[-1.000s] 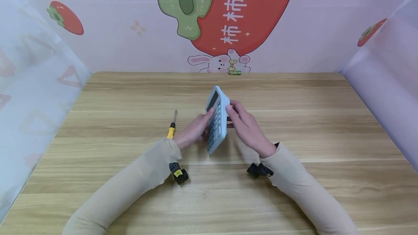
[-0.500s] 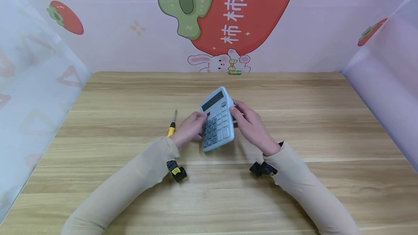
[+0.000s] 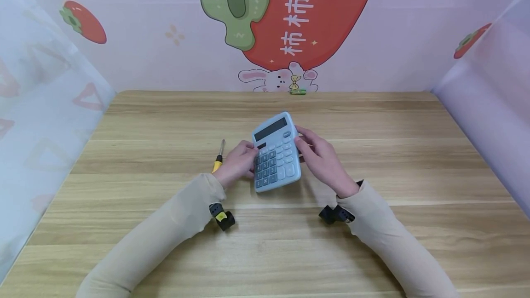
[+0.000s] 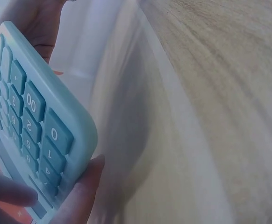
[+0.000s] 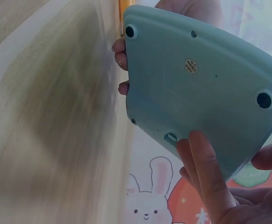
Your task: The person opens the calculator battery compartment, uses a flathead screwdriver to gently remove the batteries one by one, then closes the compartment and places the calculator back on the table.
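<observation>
Item: pale blue calculator [image 3: 275,152], held above the surface [image 3: 372,151], centre, keys up. Left hand [image 3: 237,164] and right hand [image 3: 322,160] fingers grip opposite edges. Risk: edge-only hold may slip, dropping it. Screwdriver [image 3: 218,160] lies left.

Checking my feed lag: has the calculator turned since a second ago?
Yes. The calculator has rotated from edge-on to keys-up, above the same table spot beside the screwdriver.
</observation>
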Available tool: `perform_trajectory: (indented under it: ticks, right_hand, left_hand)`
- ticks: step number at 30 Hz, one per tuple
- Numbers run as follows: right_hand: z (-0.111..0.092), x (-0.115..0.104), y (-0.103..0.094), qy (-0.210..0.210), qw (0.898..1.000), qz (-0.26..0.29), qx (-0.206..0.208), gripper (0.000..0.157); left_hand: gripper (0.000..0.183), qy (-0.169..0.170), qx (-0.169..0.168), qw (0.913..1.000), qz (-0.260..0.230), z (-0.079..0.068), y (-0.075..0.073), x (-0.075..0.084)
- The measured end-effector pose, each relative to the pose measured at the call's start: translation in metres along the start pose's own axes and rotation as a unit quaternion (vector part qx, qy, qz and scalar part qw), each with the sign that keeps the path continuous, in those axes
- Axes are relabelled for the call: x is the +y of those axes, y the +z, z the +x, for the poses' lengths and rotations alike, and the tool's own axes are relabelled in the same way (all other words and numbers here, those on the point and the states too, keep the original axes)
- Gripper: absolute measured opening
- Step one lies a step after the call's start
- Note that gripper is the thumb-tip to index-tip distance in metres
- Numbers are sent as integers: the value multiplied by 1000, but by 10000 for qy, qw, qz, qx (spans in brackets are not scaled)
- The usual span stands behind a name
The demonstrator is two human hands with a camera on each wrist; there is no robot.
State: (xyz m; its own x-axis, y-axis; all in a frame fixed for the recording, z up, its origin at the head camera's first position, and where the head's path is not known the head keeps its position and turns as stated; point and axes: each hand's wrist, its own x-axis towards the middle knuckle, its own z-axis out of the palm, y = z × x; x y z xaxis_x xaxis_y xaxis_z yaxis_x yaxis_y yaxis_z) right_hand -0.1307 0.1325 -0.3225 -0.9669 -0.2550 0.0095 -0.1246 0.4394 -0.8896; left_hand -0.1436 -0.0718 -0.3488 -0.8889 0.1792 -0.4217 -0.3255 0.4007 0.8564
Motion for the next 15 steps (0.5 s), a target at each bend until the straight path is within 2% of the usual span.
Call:
perform_trajectory:
  ticks: [15]
  right_hand:
    - [0,3,-7,171,9991,-340,-180,47]
  left_hand:
    - [37,57,37,10000,41,-4,-7,0]
